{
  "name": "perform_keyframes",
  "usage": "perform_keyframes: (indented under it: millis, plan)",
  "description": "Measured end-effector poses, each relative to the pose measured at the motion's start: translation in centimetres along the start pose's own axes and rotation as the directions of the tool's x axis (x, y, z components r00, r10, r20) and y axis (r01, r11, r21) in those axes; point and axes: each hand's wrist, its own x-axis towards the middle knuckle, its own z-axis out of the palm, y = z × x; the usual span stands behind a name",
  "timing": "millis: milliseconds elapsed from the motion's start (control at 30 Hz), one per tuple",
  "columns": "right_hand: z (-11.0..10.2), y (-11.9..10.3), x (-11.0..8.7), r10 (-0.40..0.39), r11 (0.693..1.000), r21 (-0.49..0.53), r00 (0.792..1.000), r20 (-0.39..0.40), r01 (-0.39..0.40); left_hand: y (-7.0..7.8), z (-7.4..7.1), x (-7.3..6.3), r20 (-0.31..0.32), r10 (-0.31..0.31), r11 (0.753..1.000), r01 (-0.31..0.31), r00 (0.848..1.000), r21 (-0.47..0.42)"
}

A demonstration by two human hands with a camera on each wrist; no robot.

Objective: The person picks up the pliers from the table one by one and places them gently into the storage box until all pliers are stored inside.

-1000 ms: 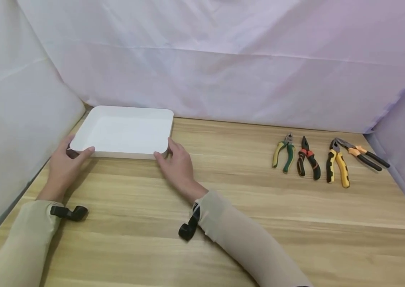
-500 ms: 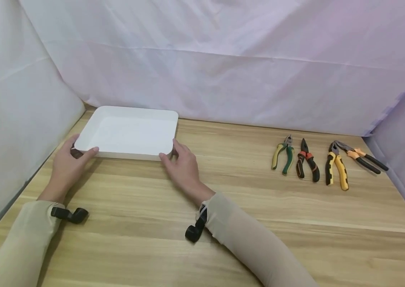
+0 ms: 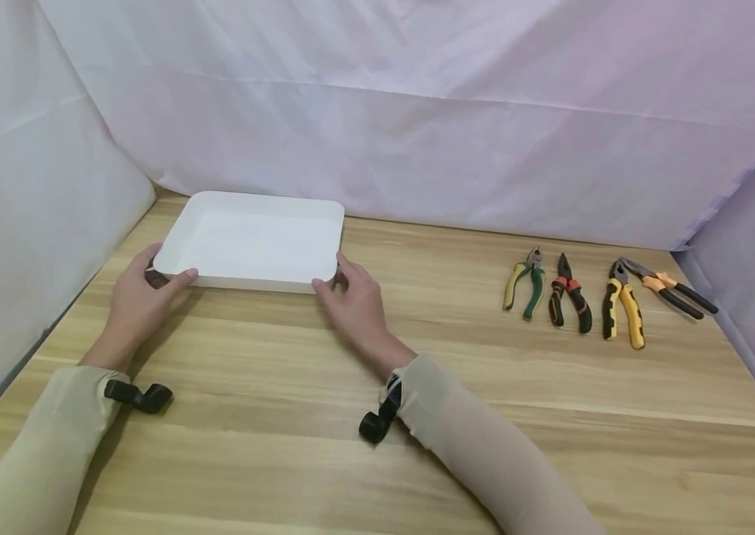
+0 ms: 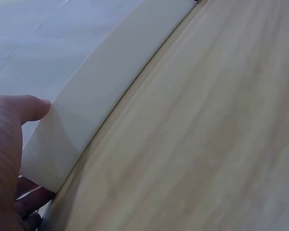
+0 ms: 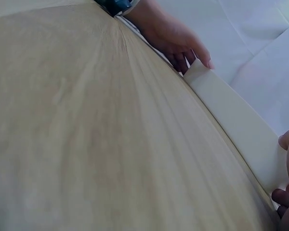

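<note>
A shallow white tray [image 3: 257, 239] with rounded corners lies at the back left of the table, its lower edge along the wood in both wrist views. My left hand [image 3: 140, 301] grips its near left corner, thumb on the front wall and fingers round the side. At the near right corner my right hand [image 3: 357, 308] holds it the same way. The left wrist view shows the left thumb [image 4: 36, 107] against the tray's wall [image 4: 101, 77]; some fingertips are hidden behind the corner. Both hands appear on the tray's wall [image 5: 236, 120] in the right wrist view.
To the right lie several pliers: a green-and-yellow pair [image 3: 526, 281], a red-and-black pair [image 3: 570, 293], a yellow-and-black pair [image 3: 625, 305] and an orange-and-black pair [image 3: 670, 286]. White cloth [image 3: 417, 126] hangs behind the wooden table [image 3: 270, 416] and at both sides.
The tray has slid to the right along the table, and both hands have moved with it, keeping their grip on its corners. The pliers hold their places.
</note>
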Motion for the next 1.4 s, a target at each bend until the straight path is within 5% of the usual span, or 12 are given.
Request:
perform_keyframes:
  millis: [1400]
  plan:
    - [-3.6,2.2,-0.6,0.02,1.0,-0.01,1.0,-0.02,-0.02,2.4,2.4,-0.9,0.076,0.06,0.998,-0.057,0.995,-0.041]
